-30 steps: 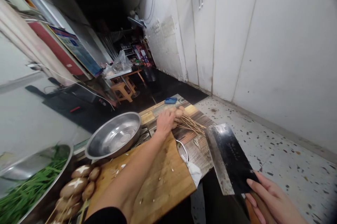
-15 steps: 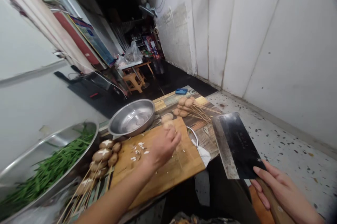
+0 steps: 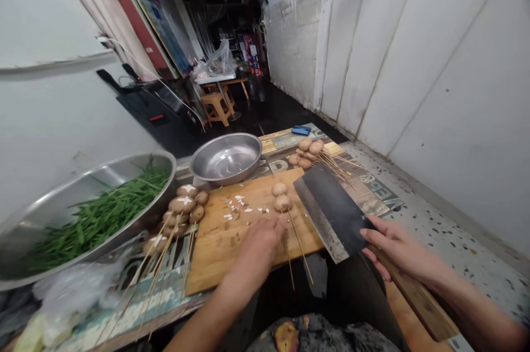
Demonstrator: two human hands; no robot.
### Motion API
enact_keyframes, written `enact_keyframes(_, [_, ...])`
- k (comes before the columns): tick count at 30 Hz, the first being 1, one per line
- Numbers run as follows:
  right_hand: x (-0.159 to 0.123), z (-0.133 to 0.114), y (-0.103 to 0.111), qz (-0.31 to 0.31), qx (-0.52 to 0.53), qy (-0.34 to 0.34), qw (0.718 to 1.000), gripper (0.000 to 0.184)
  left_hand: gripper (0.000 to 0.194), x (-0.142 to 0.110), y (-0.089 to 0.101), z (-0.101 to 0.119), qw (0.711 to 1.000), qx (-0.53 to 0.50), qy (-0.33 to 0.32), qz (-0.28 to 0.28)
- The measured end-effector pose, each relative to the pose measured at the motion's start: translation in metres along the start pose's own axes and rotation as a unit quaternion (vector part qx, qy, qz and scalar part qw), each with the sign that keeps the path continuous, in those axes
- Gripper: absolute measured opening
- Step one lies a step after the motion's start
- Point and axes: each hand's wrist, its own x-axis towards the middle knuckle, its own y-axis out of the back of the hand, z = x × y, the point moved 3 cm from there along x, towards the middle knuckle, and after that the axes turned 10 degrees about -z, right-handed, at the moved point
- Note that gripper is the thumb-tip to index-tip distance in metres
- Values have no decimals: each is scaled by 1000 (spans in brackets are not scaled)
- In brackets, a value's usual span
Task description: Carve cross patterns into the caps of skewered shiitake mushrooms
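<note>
My right hand (image 3: pixel 397 244) grips a cleaver (image 3: pixel 331 208) by its wooden handle (image 3: pixel 418 299). The dark, broad blade hangs over the right side of the wooden cutting board (image 3: pixel 223 252). Low over the board's middle, my left hand (image 3: pixel 260 241) has its fingers closed at thin bamboo sticks, just below two brown mushrooms (image 3: pixel 282 203) lying on the board. Its fingertips are partly hidden. White mushroom trimmings (image 3: pixel 238 200) lie scattered left of these mushrooms.
Skewered mushrooms with white cross cuts (image 3: pixel 182 206) lie left of the board; uncut skewered ones (image 3: pixel 308 148) sit behind right. A steel basin (image 3: pixel 196 167) stands behind the board. A larger bowl (image 3: pixel 163 175) holds green vegetables (image 3: pixel 103 214). A blue box (image 3: pixel 301 130) lies at the far edge.
The mushrooms at my left hand now lie on the board, and that hand has drawn back towards me. The cleaver has moved left, nearer the board. The view has shifted.
</note>
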Motion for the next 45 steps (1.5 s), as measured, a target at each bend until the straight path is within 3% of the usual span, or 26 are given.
enact_keyframes(3, [8, -4, -8, -16, -9, -14, 1000, 22, 33, 17, 7, -15, 993, -65, 45, 82])
enact_keyframes(6, [13, -4, -12, -14, -19, -33, 999, 20, 34, 37, -1, -25, 982, -127, 51, 129])
enact_keyframes(13, [14, -5, -14, -22, -44, -55, 997, 20, 26, 46, -21, -29, 964, -206, 36, 165])
enact_keyframes(29, [7, -1, -12, -24, -56, -100, 993, 26, 24, 45, -25, -28, 953, -214, 17, 212])
enact_keyframes(45, [10, 4, -11, -35, -38, -93, 994, 26, 22, 46, -28, -30, 945, -187, -18, 269])
